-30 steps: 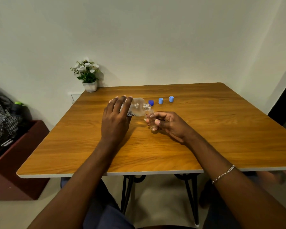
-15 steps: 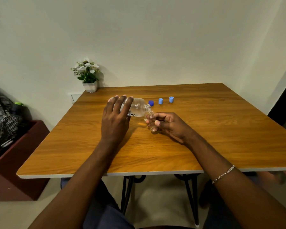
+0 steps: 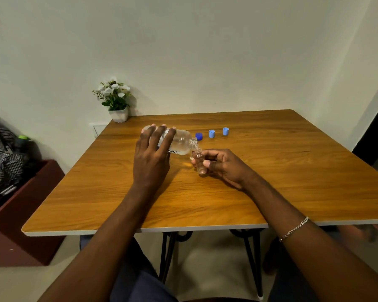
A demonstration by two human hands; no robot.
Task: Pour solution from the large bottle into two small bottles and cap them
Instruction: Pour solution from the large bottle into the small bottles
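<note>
Pouring is what you are doing right now. Your left hand is wrapped around the large bottle, holding it up over the table. Your right hand pinches a small bottle between thumb and fingers, just under the big bottle's mouth. Both hands are gripping; neither one is loose.

You look partway through the job. All the caps are off. The dark blue cap sits on the table past the bottles, and the two light blue caps sit in a row to its right, near each other but not touching. So no small bottle is capped yet. I can see only one small bottle clearly. There may be another clear one tucked just behind it, but it is too hard to tell. I also cannot tell how full the small bottle is, because the glass and the liquid are both clear.

What is left, I think: finish this fill, fill the other small bottle, then put the light blue caps on both.

The large bottle lies almost flat. Its long side runs left to right, with the bottom at the left under your fingers and the mouth pointing right and a bit down. The small bottle leans, with its open top up toward that mouth and its bottom toward you. The two mouths are touching or almost touching.
</note>
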